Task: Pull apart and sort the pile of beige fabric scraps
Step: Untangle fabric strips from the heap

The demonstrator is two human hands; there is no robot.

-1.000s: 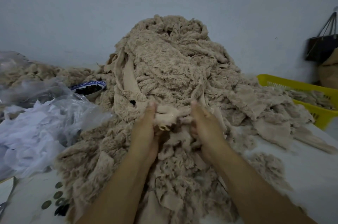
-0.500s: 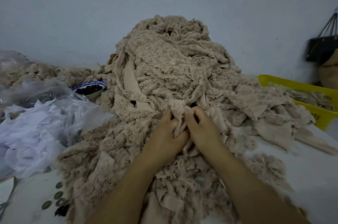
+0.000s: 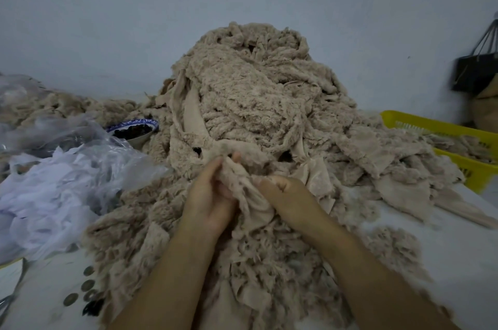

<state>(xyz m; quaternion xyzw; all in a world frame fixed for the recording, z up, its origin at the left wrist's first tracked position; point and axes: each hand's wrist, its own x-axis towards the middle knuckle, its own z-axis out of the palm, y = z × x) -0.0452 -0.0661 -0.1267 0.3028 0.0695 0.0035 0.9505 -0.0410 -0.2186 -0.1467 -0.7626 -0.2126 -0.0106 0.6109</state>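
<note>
Both the left hand (image 3: 211, 196) and right hand (image 3: 289, 195) pinch one scrap (image 3: 244, 189) in curled fingers (image 3: 213, 170); tangled strands just beyond the fingers could drag the pile (image 3: 256, 103) down.

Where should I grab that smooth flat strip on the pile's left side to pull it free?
Probably pinch the smooth strip mid-length, coming from the left: that stretch lies bare on the pile, while both ends seem tucked under fuzzy scraps.

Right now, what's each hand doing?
Left hand: grips a fuzzy beige fabric scrap.
Right hand: grips the same scrap.
</note>
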